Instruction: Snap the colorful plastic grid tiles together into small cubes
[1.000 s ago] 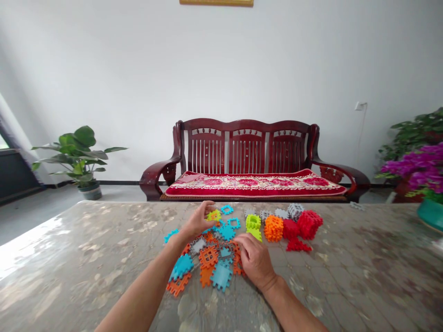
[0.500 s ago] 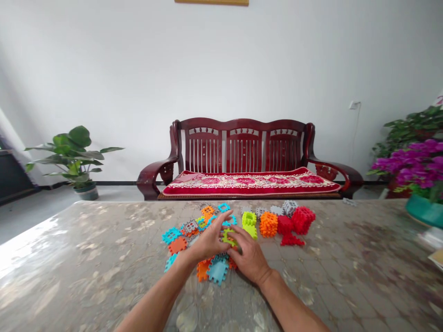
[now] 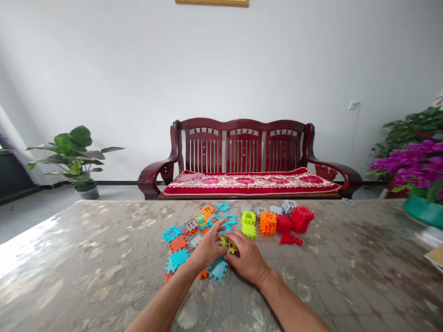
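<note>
My left hand [image 3: 209, 244] and my right hand [image 3: 248, 259] meet over the middle of a pile of interlocking toy tiles. Between their fingers shows a lime-green tile [image 3: 229, 245], pinched from both sides and partly hidden. Left of my left hand lie blue tiles [image 3: 179, 258], an orange-red tile [image 3: 177, 244] and a grey window tile [image 3: 190, 225]. Under the hands a pale blue tile [image 3: 218, 269] pokes out. Just beyond my right hand are two more lime-green pieces [image 3: 248, 231].
To the right stand an orange stack [image 3: 267, 223], red blocks [image 3: 302, 219] and grey pieces [image 3: 289, 207]. A flowerpot [image 3: 424, 212] and some papers [image 3: 434, 257] sit at the table's right edge. A wooden bench [image 3: 244, 143] is behind the table [image 3: 114, 258].
My hands have come slightly lower and closer around the lime-green tile. My left forearm has shifted right, uncovering more blue tile at the pile's left. The camera view has moved very slightly.
</note>
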A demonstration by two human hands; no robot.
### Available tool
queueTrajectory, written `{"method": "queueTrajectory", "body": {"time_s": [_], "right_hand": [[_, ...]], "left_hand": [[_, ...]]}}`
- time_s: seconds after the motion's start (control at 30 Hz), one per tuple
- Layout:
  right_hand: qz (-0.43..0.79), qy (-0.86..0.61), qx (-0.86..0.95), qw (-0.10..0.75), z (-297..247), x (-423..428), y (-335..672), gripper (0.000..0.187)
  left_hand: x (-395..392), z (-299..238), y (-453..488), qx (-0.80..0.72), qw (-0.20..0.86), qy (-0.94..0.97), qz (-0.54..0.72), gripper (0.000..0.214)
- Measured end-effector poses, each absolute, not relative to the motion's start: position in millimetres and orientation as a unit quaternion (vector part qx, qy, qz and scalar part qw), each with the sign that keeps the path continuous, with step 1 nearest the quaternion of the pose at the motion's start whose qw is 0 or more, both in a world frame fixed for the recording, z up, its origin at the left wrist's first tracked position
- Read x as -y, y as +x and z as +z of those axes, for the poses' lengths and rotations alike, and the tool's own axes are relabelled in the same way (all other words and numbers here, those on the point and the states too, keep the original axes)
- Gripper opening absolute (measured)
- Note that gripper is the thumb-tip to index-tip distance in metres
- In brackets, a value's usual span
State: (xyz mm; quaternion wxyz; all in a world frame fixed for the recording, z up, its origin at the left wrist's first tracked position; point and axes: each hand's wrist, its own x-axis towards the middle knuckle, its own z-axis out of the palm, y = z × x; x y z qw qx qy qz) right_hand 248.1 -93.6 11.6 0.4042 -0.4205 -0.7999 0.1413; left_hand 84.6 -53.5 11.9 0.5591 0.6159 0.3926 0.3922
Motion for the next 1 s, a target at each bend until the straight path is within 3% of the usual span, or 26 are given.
{"method": "queueTrajectory", "body": {"time_s": [0.33, 0.6, 0.73, 1.0], "right_hand": [[0.035, -0.444, 0.813, 0.374, 12.5, 95.8, 249.7, 0.051], [-0.06, -0.529, 0.753, 0.387, 12.0, 69.0, 286.8, 0.058], [-0.096, -0.58, 0.725, 0.358, 16.4, 49.3, 304.9, 0.059], [-0.122, -0.614, 0.743, 0.237, 35.0, 17.4, 314.6, 0.055]], "left_hand": [[60.6, 14.8, 74.1, -0.444, 0.518, 0.6, 0.418, 0.077], [43.4, 14.7, -29.8, -0.63, 0.212, 0.466, 0.585, 0.047], [40.7, 1.8, -64.0, -0.725, 0.125, 0.404, 0.544, 0.044], [33.6, -1.2, -62.4, -0.745, 0.134, 0.491, 0.431, 0.045]]}}
